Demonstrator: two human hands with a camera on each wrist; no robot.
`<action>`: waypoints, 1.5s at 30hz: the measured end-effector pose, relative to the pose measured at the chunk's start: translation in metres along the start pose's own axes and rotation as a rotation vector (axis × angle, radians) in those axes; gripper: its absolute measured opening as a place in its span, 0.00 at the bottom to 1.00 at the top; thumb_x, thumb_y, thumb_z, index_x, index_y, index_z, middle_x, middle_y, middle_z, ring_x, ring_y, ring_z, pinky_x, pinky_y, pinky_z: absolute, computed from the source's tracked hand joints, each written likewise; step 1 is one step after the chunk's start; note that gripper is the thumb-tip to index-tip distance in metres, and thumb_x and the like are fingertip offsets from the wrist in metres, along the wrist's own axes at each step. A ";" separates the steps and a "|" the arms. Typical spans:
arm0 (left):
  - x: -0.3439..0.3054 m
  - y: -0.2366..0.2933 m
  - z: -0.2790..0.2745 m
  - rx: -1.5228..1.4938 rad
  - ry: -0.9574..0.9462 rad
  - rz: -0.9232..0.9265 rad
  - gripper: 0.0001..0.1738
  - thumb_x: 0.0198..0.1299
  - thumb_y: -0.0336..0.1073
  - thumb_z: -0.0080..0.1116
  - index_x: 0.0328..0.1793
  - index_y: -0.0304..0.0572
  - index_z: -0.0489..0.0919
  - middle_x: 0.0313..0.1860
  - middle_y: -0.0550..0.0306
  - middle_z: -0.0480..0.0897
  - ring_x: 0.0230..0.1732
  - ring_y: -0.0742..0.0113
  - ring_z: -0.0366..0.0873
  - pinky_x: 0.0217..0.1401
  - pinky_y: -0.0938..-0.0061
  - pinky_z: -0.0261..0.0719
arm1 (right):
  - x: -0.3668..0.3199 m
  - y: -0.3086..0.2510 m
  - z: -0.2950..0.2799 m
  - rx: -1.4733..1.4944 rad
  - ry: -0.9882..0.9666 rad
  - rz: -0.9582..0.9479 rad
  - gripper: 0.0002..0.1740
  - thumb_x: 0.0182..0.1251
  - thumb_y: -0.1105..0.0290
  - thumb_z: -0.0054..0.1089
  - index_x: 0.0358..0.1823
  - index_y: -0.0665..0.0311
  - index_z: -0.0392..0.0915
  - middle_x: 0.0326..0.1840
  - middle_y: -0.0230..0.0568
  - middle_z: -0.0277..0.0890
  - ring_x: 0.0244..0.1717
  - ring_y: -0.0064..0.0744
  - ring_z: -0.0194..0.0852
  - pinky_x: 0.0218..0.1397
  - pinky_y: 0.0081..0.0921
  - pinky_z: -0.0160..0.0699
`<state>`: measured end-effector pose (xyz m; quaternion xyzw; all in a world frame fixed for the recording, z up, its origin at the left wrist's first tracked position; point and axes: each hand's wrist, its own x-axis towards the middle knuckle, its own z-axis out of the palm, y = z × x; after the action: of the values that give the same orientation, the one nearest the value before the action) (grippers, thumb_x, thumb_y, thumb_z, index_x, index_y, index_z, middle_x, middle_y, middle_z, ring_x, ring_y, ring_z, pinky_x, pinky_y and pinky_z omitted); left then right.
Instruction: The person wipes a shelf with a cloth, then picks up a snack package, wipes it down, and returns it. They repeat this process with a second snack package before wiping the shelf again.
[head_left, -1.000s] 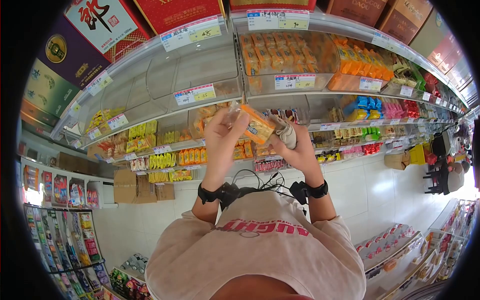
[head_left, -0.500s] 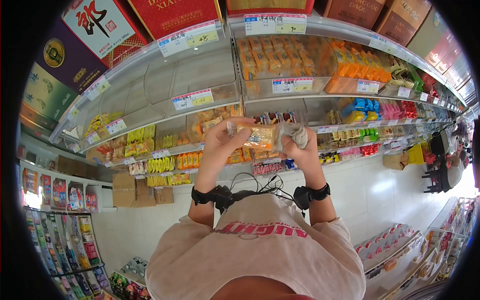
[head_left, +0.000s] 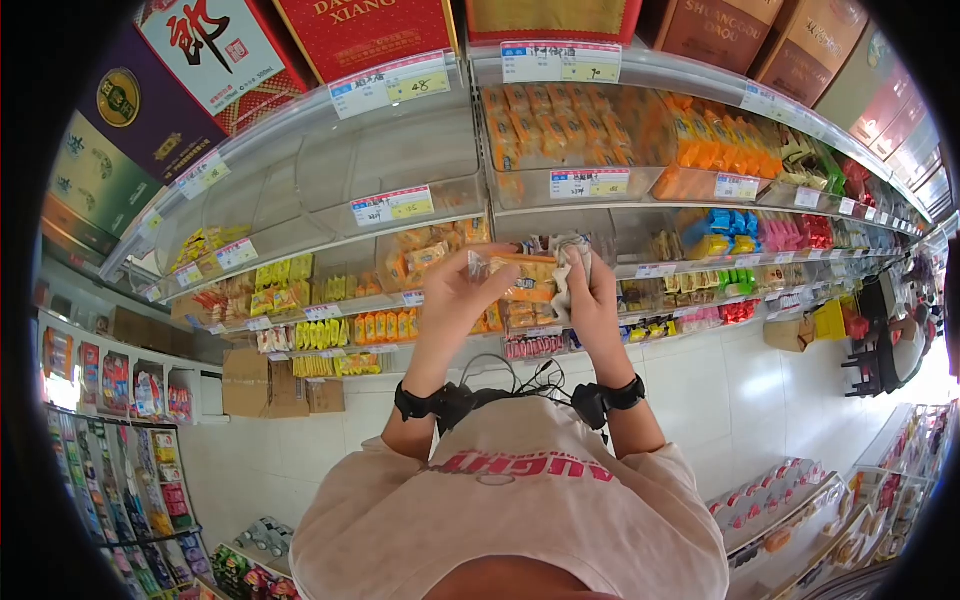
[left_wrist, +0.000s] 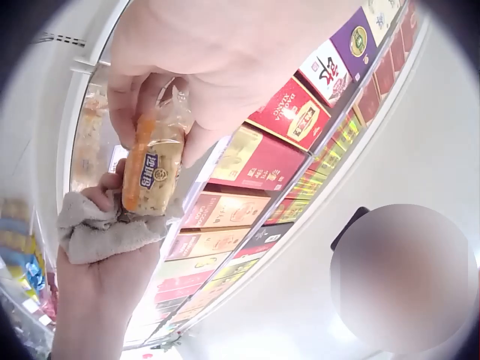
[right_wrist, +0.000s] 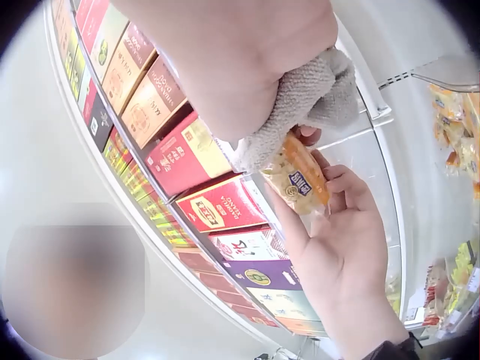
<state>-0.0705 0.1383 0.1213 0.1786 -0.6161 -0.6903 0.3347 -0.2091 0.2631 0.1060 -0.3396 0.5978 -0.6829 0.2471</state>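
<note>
Snack shelves (head_left: 385, 160) stood beyond the hands, with a cardboard box (head_left: 247, 383) low at the left. Next, the left hand (head_left: 458, 298) pinched one end of an orange-and-clear packet (head_left: 530, 287), which lay between its thumb and fingers; at the packet's opposite end, a grey cloth (right_wrist: 319, 94) touched it, gripped by the right hand's (head_left: 598, 308) bent fingers.

I saw a pale beige T-shirt (head_left: 510, 525) with pink letters (head_left: 541, 464), 2 black wristbands (head_left: 418, 402) and thin dark cables (head_left: 535, 373).
</note>
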 end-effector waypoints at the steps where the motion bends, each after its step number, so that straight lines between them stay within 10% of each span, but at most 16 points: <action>1: -0.001 -0.001 -0.001 0.001 -0.006 -0.011 0.18 0.66 0.28 0.69 0.59 0.28 0.81 0.53 0.55 0.85 0.47 0.77 0.82 0.47 0.80 0.84 | 0.000 0.000 -0.002 -0.080 0.008 -0.045 0.16 0.83 0.62 0.51 0.48 0.70 0.78 0.35 0.31 0.79 0.36 0.24 0.77 0.42 0.26 0.75; 7: -0.004 0.005 0.004 0.050 -0.026 0.025 0.19 0.65 0.27 0.69 0.61 0.30 0.80 0.54 0.53 0.84 0.51 0.75 0.82 0.46 0.80 0.84 | 0.009 0.009 -0.008 -0.366 0.115 -0.314 0.16 0.84 0.63 0.50 0.52 0.71 0.79 0.37 0.33 0.82 0.31 0.25 0.72 0.36 0.25 0.73; 11: 0.001 0.004 0.007 -0.037 0.066 0.158 0.21 0.64 0.25 0.70 0.62 0.32 0.79 0.57 0.52 0.82 0.57 0.73 0.81 0.45 0.81 0.84 | 0.016 -0.002 0.000 0.521 0.208 -0.009 0.18 0.84 0.60 0.50 0.55 0.70 0.77 0.45 0.32 0.83 0.42 0.20 0.78 0.42 0.23 0.75; 21: 0.003 -0.011 0.003 0.114 -0.102 0.007 0.26 0.62 0.29 0.72 0.66 0.31 0.79 0.60 0.51 0.81 0.62 0.66 0.80 0.54 0.77 0.83 | 0.018 0.017 -0.006 -0.445 0.144 -0.452 0.13 0.78 0.69 0.57 0.48 0.76 0.76 0.27 0.40 0.76 0.31 0.23 0.71 0.36 0.28 0.71; 27: 0.011 -0.016 -0.007 0.175 -0.046 0.082 0.25 0.59 0.27 0.74 0.63 0.30 0.81 0.59 0.52 0.82 0.58 0.68 0.82 0.55 0.73 0.83 | 0.013 0.010 -0.004 0.386 0.211 0.076 0.20 0.85 0.57 0.47 0.55 0.68 0.78 0.41 0.32 0.78 0.42 0.18 0.71 0.44 0.23 0.73; 31: 0.008 -0.018 0.012 0.140 -0.031 0.048 0.27 0.57 0.23 0.72 0.65 0.30 0.80 0.56 0.53 0.83 0.56 0.68 0.82 0.59 0.71 0.82 | 0.016 0.031 0.018 0.218 0.065 -0.030 0.28 0.88 0.54 0.35 0.65 0.72 0.75 0.44 0.37 0.81 0.45 0.29 0.81 0.59 0.25 0.78; 35: 0.007 -0.022 0.018 0.261 -0.030 0.073 0.27 0.57 0.21 0.72 0.64 0.31 0.80 0.55 0.54 0.84 0.54 0.68 0.82 0.54 0.72 0.86 | 0.025 0.031 0.015 0.213 0.101 -0.038 0.23 0.87 0.53 0.42 0.45 0.64 0.78 0.30 0.24 0.72 0.30 0.12 0.63 0.31 0.17 0.64; 45: 0.009 -0.028 0.013 0.545 0.114 0.391 0.24 0.61 0.25 0.71 0.64 0.31 0.81 0.47 0.57 0.82 0.47 0.72 0.81 0.47 0.78 0.83 | 0.005 0.022 0.024 0.224 0.039 0.000 0.20 0.84 0.56 0.51 0.54 0.68 0.76 0.36 0.27 0.77 0.35 0.15 0.70 0.36 0.19 0.69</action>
<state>-0.0924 0.1424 0.0976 0.1786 -0.7808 -0.4118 0.4345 -0.1953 0.2403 0.0869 -0.2967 0.5225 -0.7517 0.2719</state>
